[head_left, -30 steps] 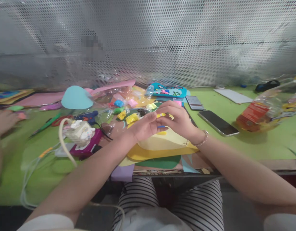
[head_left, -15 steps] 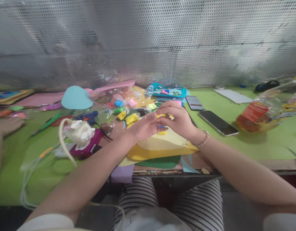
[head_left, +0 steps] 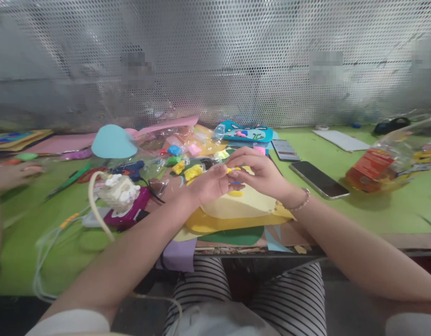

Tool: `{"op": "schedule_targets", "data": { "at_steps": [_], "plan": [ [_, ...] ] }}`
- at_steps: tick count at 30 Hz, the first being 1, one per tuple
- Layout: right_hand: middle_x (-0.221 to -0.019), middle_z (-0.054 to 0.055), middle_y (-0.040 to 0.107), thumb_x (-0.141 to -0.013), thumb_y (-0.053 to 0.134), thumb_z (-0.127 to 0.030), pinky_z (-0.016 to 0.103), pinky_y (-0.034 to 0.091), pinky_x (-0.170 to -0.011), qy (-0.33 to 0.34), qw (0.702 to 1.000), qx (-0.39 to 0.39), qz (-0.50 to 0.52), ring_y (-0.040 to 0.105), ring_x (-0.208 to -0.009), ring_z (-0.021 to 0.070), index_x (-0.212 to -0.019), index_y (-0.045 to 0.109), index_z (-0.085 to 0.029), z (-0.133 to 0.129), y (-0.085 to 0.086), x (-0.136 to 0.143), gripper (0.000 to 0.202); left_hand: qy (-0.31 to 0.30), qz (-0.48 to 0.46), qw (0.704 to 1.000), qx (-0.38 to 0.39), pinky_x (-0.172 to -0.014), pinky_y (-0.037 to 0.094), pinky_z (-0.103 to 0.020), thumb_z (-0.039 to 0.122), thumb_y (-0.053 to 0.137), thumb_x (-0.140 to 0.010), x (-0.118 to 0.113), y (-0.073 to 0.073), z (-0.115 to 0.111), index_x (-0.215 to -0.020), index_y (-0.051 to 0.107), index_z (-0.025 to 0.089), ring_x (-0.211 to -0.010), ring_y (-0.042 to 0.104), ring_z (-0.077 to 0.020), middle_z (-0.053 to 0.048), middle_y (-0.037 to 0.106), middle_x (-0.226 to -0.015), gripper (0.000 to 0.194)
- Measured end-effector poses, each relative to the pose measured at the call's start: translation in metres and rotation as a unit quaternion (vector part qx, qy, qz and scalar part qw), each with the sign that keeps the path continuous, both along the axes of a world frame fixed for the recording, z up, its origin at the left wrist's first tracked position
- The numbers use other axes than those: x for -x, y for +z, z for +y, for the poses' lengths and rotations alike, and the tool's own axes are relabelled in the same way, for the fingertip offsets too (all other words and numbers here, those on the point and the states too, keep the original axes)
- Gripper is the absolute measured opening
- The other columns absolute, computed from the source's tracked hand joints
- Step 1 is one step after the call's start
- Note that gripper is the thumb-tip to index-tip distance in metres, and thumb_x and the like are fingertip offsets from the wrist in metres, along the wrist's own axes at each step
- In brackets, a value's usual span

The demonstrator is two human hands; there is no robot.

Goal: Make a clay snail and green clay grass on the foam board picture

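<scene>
My left hand (head_left: 212,185) and my right hand (head_left: 259,173) meet over a stack of cut sheets. A small strip of yellow modelling clay (head_left: 233,170) is pinched between the fingertips of both, partly hidden by them. Below my fingers, another yellow piece (head_left: 236,193) with some blue beside it lies above the cream sheet (head_left: 243,209). The cream sheet rests on a deeper yellow sheet (head_left: 215,225). Left of my hands sit yellow clay lumps in clear wrap (head_left: 193,172).
A purple power strip (head_left: 131,210) with a plug and cables, and green-handled scissors (head_left: 70,179), are at left, near another person's hand (head_left: 16,176). A blue decorated cutout (head_left: 246,132) lies behind. At right are a phone (head_left: 319,179) and a plastic bottle (head_left: 372,168).
My fingers have shifted slightly around the yellow clay, and my right wrist has moved a little rightward. The other person's hand at left has moved slightly.
</scene>
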State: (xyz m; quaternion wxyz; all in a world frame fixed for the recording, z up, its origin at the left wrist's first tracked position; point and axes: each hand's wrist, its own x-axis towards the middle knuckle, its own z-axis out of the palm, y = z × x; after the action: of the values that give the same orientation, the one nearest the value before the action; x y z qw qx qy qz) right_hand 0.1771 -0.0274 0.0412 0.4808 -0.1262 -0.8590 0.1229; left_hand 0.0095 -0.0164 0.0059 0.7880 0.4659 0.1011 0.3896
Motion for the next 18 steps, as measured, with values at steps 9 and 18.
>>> {"op": "schedule_targets", "data": {
  "at_steps": [9, 18],
  "plan": [
    [-0.083, 0.001, 0.064, -0.083, 0.060, -0.013, 0.029, 0.051, -0.066, -0.063, 0.998, -0.010, 0.023, 0.058, -0.081, 0.0153, -0.092, 0.064, -0.022, -0.0032, -0.0034, 0.0033, 0.013, 0.009, 0.008, 1.000, -0.013, -0.086, 0.048, -0.038, 0.047, 0.080, -0.059, -0.0017, 0.0021, -0.0015, -0.087, 0.065, 0.018, -0.089, 0.064, -0.0213, -0.005, 0.068, -0.090, 0.043],
    [-0.091, 0.002, 0.066, -0.084, 0.063, -0.023, 0.033, 0.052, -0.077, -0.063, 0.996, 0.048, 0.038, 0.060, -0.086, 0.0156, -0.097, 0.063, -0.022, -0.0039, -0.0034, 0.0019, 0.013, 0.018, -0.017, 0.999, 0.019, -0.086, 0.048, -0.037, 0.042, 0.075, -0.068, -0.0001, 0.0014, -0.0008, -0.089, 0.064, 0.019, -0.084, 0.064, -0.0172, -0.002, 0.068, -0.085, 0.032]
  ]
}}
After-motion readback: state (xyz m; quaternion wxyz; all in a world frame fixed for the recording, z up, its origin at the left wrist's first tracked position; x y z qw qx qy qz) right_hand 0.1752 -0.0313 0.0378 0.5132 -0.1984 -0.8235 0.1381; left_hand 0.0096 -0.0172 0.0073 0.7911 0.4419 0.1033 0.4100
